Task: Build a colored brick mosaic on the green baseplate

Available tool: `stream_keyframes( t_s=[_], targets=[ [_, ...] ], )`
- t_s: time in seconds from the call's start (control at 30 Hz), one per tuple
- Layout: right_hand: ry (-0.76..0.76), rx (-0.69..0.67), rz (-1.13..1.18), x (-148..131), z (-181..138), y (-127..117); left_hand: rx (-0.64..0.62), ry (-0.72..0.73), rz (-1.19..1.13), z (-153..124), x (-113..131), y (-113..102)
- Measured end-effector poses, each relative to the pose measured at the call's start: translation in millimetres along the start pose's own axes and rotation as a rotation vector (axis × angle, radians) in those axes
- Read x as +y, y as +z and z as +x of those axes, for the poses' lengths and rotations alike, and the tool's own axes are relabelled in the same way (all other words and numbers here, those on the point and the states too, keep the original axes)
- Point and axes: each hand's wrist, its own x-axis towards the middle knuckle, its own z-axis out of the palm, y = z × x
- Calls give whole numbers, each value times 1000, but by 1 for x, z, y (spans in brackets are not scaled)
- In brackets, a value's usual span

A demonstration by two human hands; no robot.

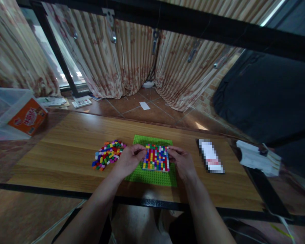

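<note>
A flat, rectangular toy brick block (156, 158) with rows of many colours lies over a green studded baseplate (152, 179) at the middle of the table. My left hand (130, 159) is closed, thumb and finger pinched at the block's upper left edge. On the opposite side, my right hand (182, 160) has its fingers bent round the upper right edge. Whether the block is fixed to the baseplate or just held over it, I cannot tell. Just left of my left hand is a pile of loose toy bricks (108, 154) in mixed colours.
The wooden table (66, 149) has a dark front edge. A phone (210, 156) with a blurred screen lies to the right. Beyond it are papers (258, 159) and a black flat device (269, 195) with a cable. At far left stands a clear plastic box (10, 112) with an orange label.
</note>
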Motion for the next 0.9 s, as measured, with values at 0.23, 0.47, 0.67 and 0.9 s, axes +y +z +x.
stream_keyframes(
  t_s=[0.23,0.47,0.67,0.9],
  targets=[
    [-21,-24,-83,2,1,-8,85,40,22,1,4,-27],
    [-437,315,-230,-17,-27,5,514,1,220,-8,7,-98],
    [-809,-243,-556,8,-69,73,550,-199,643,-31,1,-131],
    [-871,-300,-931,36,-72,119,215,-159,476,-61,-21,-159]
  ],
)
